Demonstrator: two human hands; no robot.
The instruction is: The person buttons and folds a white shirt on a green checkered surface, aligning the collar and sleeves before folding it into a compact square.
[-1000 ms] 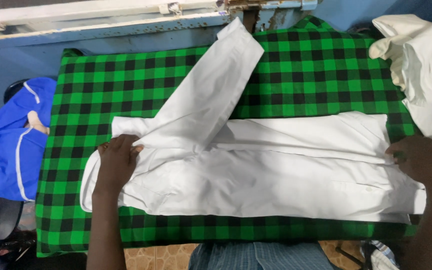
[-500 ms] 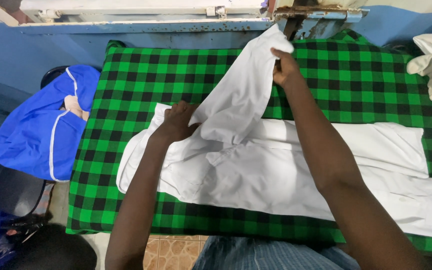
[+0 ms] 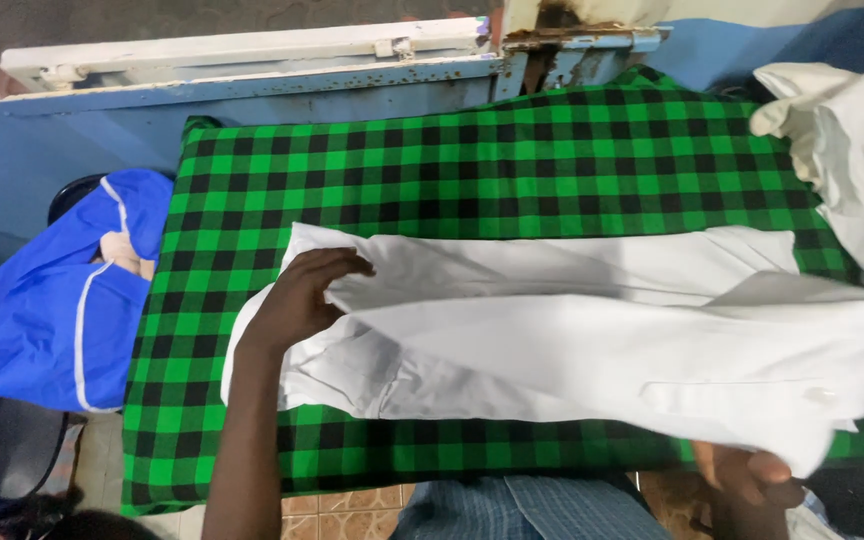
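Evidently pinning the fold, the left hand [image 3: 297, 300] presses fingers-together on the white shirt [image 3: 572, 330] across the green-checked bench [image 3: 472, 160], while the right hand [image 3: 752, 475], lower right, clamps its sleeve

A single head-worn camera looks steeply down from above the person's own body, close over the work surface. It faces forward across the green-and-black checked cloth [image 3: 512, 170] toward the blue wall ledge [image 3: 282, 95] at the top edge of the frame. The person's lap and a strip of tiled floor [image 3: 342, 505] sit at the bottom edge. No second view overlaps this one.
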